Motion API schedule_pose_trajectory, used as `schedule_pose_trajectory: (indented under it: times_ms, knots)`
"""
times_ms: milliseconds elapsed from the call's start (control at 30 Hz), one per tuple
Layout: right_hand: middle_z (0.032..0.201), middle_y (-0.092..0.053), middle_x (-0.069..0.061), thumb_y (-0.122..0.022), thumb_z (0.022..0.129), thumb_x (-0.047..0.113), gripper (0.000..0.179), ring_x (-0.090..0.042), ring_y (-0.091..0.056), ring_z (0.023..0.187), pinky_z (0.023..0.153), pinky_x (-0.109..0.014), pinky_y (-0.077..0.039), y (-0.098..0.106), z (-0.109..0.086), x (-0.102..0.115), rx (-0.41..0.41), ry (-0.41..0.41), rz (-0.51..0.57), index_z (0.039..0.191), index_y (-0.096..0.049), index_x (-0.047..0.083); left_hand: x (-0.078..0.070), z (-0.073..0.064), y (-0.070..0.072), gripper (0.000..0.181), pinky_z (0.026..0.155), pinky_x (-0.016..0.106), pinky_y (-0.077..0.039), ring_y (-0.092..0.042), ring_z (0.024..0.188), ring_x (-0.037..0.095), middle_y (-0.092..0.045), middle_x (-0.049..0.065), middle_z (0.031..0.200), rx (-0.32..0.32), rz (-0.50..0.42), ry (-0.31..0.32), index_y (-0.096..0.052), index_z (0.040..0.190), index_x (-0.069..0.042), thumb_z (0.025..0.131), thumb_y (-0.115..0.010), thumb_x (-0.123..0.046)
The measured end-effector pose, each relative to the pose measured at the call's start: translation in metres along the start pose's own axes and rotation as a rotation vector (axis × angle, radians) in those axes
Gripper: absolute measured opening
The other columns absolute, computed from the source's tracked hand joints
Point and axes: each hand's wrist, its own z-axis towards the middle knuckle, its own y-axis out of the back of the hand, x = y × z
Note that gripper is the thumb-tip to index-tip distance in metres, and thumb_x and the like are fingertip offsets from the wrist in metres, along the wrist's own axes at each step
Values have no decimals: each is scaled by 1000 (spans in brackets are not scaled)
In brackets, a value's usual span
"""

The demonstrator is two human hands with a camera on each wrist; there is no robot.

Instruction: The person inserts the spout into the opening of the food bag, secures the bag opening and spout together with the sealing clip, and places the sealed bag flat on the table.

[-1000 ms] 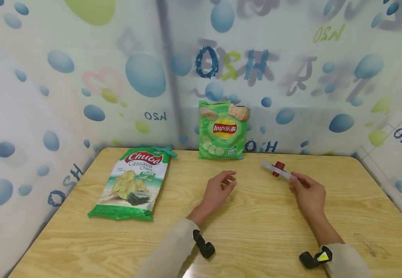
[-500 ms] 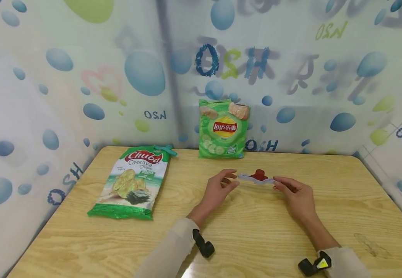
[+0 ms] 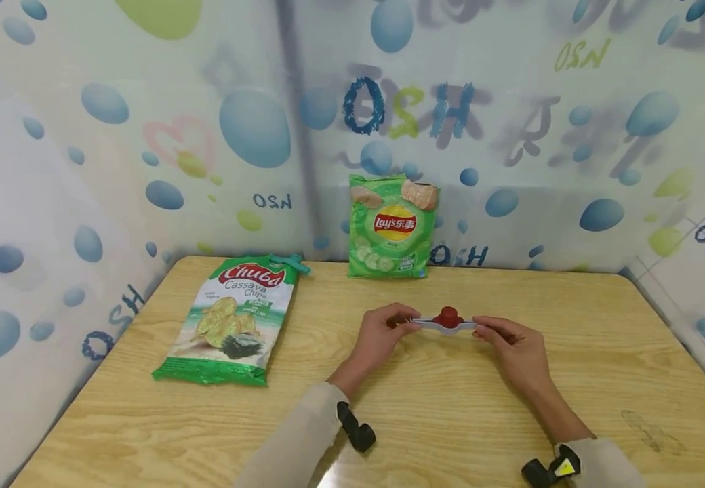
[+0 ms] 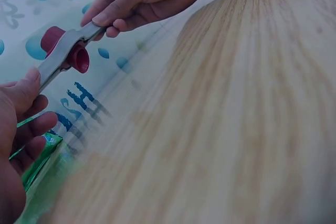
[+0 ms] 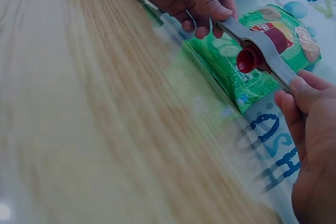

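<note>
Held level above the table is a bag clip [image 3: 448, 328], a pale grey bar with a red spout [image 3: 449, 316] through its middle. My left hand [image 3: 381, 335] pinches the bar's left end between thumb and fingers. At the other end, my right hand [image 3: 518, 347] pinches it in the same way. The left wrist view shows the spout's hollow red mouth [image 4: 80, 59] on the near side of the bar. In the right wrist view, the clip [image 5: 268, 51] stretches between both hands, with a green Lay's chip bag [image 5: 252, 85] behind it.
On the table's left lies a Chuba cassava chips bag [image 3: 230, 325], with a teal clip [image 3: 291, 263] at its top corner. The Lay's bag [image 3: 392, 234] stands upright against the patterned back wall [image 3: 511, 169]. The wooden table [image 3: 450, 420] extends under both arms.
My right hand has moved left, bringing the clip from the right to between the hands. My left hand has taken hold of its left end. Both chip bags stay in place.
</note>
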Motion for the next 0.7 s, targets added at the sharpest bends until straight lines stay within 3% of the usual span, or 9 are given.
schedule_pose_trajectory:
  times_ms: [200, 333, 467, 700]
  knots:
    - [96, -70, -15, -64, 92, 7, 21, -19, -69, 81, 72, -27, -53, -1, -1, 1, 27, 9, 20, 109, -70, -4, 0, 1, -1, 10, 62, 28, -51, -66, 70, 11, -70, 2, 80, 0, -67, 112, -70, 93, -7, 84, -72, -11]
    - [96, -70, -12, -66, 91, 10, 18, -18, -69, 80, 70, -24, -53, -1, -3, -2, 64, 30, -32, 106, -72, 1, -1, 2, -2, 7, 62, 31, -53, -67, 69, 12, -70, 4, 78, 3, -58, 110, -70, 89, -5, 83, -73, -7]
    - [95, -71, -4, -71, 88, 14, 16, -12, -67, 80, 69, -21, -52, -2, -3, -6, 96, 64, -126, 102, -74, 10, -1, 2, -3, 6, 60, 27, -52, -66, 67, 10, -70, 3, 76, 5, -16, 100, -70, 86, -5, 81, -74, -4]
    - [93, -72, -1, -75, 83, 14, 16, -6, -65, 81, 68, -17, -50, -3, -2, -6, 65, 120, -249, 99, -76, 14, -1, 2, -1, 8, 56, 21, -46, -60, 62, 6, -69, -3, 73, -2, 105, 90, -71, 83, -8, 79, -78, -10]
